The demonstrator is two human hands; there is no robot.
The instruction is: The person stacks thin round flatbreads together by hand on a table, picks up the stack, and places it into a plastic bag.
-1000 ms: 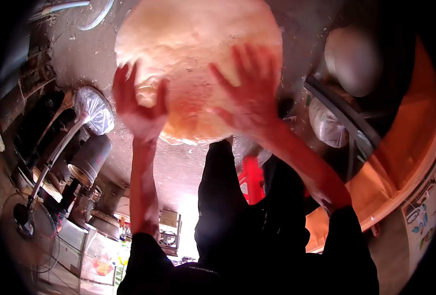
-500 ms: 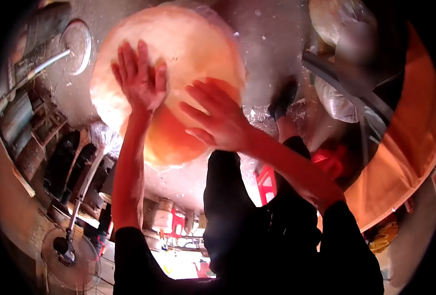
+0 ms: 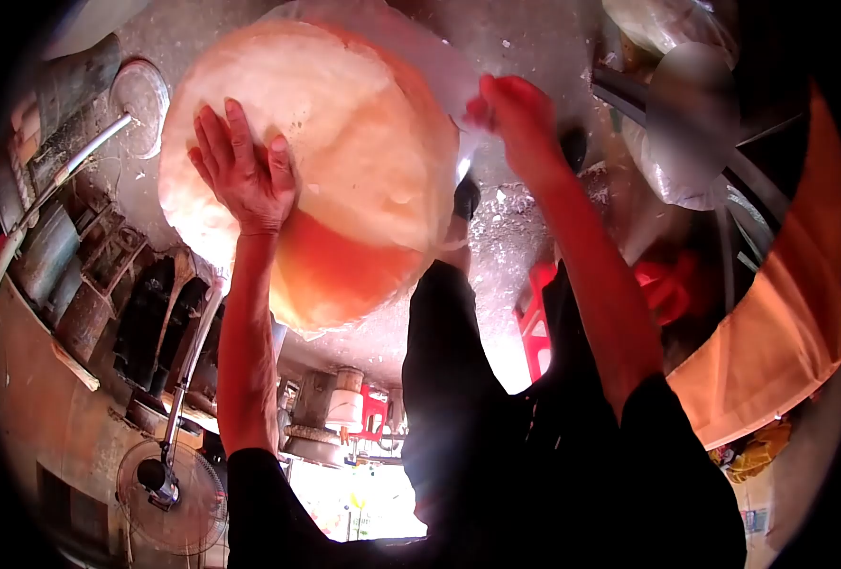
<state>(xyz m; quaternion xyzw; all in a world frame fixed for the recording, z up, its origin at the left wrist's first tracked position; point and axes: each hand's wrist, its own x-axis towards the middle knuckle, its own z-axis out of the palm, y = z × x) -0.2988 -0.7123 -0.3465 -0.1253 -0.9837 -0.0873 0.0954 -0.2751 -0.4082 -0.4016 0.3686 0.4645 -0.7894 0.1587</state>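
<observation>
A large round pale disc point(image 3: 363, 152), whitish-orange with a thin clear film around its edge, lies in front of me. My left hand point(image 3: 240, 175) rests flat on its left part, fingers stretched out. Off the disc's right edge is my right hand point(image 3: 515, 119), raised with its fingers pressed together. Thin translucent film point(image 3: 430, 62) stretches between the disc's upper right edge and those fingers. The lower part of the disc is in a deeper orange shade.
A standing fan point(image 3: 169, 493) is at the lower left, near metal cylinders point(image 3: 48, 248). Bagged bundles point(image 3: 676, 166) and dark bars are at the right, above an orange sheet point(image 3: 762, 351). Red plastic stools point(image 3: 537, 327) stand near my legs.
My right hand has lifted off the disc, moved up and right, and closed on the film. My left hand has stayed on the disc. The whole view has shifted.
</observation>
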